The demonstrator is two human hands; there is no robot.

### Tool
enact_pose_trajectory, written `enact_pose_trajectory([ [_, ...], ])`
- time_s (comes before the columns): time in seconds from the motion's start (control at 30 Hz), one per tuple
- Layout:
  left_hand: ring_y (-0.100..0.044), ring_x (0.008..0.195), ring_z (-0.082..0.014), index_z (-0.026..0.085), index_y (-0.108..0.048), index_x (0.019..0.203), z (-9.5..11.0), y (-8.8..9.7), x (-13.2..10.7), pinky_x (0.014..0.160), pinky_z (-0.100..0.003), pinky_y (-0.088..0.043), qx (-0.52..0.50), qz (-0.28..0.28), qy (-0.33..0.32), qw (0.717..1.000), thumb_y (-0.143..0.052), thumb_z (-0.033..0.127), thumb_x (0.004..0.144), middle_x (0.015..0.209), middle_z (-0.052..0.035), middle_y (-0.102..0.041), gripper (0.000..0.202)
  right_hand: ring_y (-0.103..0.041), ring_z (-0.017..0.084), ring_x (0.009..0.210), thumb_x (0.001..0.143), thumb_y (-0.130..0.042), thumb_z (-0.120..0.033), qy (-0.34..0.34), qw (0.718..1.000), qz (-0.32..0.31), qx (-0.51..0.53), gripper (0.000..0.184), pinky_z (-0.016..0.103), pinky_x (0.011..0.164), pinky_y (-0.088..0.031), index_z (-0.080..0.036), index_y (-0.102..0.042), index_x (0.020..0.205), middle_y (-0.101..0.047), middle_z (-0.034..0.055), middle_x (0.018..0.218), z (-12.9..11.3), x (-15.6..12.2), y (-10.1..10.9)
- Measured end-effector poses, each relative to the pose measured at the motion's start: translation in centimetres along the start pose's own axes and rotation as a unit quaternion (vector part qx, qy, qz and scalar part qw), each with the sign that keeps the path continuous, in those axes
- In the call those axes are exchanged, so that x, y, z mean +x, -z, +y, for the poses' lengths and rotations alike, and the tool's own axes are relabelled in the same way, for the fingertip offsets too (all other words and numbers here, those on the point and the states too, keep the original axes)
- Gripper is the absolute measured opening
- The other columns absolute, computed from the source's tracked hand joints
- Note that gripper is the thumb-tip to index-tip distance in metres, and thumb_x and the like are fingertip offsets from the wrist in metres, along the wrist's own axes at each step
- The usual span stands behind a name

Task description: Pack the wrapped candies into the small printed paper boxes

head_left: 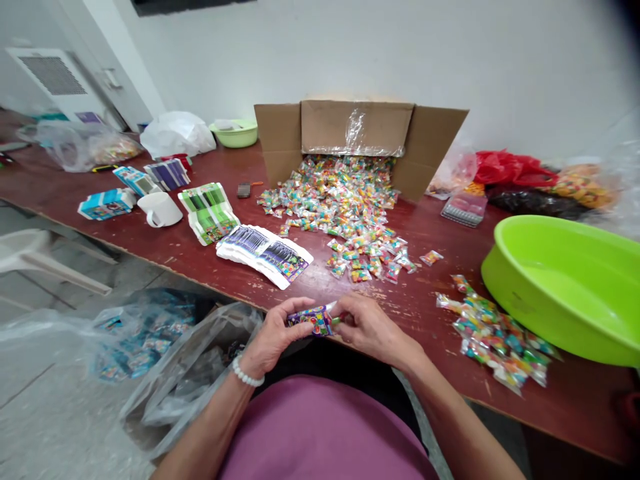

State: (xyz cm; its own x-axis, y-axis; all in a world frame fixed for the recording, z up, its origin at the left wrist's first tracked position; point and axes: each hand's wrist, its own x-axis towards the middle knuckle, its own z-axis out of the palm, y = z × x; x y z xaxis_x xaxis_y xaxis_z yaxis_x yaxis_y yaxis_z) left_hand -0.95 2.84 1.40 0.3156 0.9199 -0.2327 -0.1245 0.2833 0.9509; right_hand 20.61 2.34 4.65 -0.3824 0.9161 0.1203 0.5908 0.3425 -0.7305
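My left hand [273,337] and my right hand [367,327] meet at the near edge of the red-brown table [435,230], both closed on one small purple printed packet [313,319] held between them. A white bead bracelet circles my left wrist. Just beyond my hands lies a fanned stack of flat purple packets [265,253]. A large heap of small colourful wrapped candies [345,203] spills from a cardboard box [357,133] lying on its side. A smaller pile of candies [493,337] lies to my right.
A lime green basin [565,287] stands at the right. Green flat packets [210,213], a white mug [159,209], blue and purple packet stacks, and plastic bags sit at the left. Clear bags [165,360] with filled packets hang below the table edge. Red and black bags lie far right.
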Motion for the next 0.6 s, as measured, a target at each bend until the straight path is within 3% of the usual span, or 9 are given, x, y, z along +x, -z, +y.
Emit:
enact_pose_trajectory([
  [0.13, -0.064, 0.072, -0.0145, 0.013, -0.065, 0.117, -0.4, 0.2, -0.1, 0.062, -0.024, -0.050, 0.055, -0.094, 0.062, 0.992, -0.081, 0.029, 0.072, 0.098, -0.0078, -0.069, 0.051, -0.060, 0.014, 0.068, 0.085, -0.060, -0.016, -0.039, 0.992, -0.018, 0.122, 0.015, 0.024, 0.062, -0.042, -0.019, -0.067, 0.099, -0.070, 0.0008, 0.083, -0.5, 0.1, 0.5],
  [0.27, -0.059, 0.075, -0.0138, 0.016, -0.061, 0.110, -0.5, -0.3, -0.1, 0.064, -0.026, -0.052, 0.060, -0.140, 0.040, 0.987, -0.077, 0.032, 0.077, 0.095, -0.0038, -0.062, 0.040, -0.064, 0.015, 0.071, 0.080, -0.064, -0.013, -0.073, 0.981, 0.041, 0.173, 0.018, 0.024, 0.064, -0.047, -0.018, -0.065, 0.097, -0.072, 0.0021, 0.085, -0.2, 0.6, -0.3],
  [0.4, -0.054, 0.079, -0.0128, 0.020, -0.054, 0.112, -0.3, -0.8, -0.2, 0.066, -0.025, -0.052, 0.087, -0.160, 0.002, 0.983, -0.067, 0.034, 0.085, 0.099, -0.0024, -0.056, 0.033, -0.067, 0.015, 0.071, 0.077, -0.061, -0.005, -0.077, 0.990, 0.058, 0.100, 0.019, 0.024, 0.066, -0.047, -0.017, -0.064, 0.092, -0.073, 0.0029, 0.081, -0.2, 1.2, -0.8],
  [0.6, -0.048, 0.072, -0.0109, 0.021, -0.047, 0.117, 0.2, -1.3, -0.5, 0.060, -0.022, -0.047, 0.140, -0.158, 0.018, 0.977, -0.063, 0.036, 0.087, 0.092, -0.0002, -0.051, 0.037, -0.066, 0.017, 0.071, 0.078, -0.062, -0.007, -0.041, 0.995, -0.026, -0.089, 0.019, 0.024, 0.062, -0.039, -0.018, -0.068, 0.094, -0.073, 0.0043, 0.079, -1.2, 1.8, -0.2],
])
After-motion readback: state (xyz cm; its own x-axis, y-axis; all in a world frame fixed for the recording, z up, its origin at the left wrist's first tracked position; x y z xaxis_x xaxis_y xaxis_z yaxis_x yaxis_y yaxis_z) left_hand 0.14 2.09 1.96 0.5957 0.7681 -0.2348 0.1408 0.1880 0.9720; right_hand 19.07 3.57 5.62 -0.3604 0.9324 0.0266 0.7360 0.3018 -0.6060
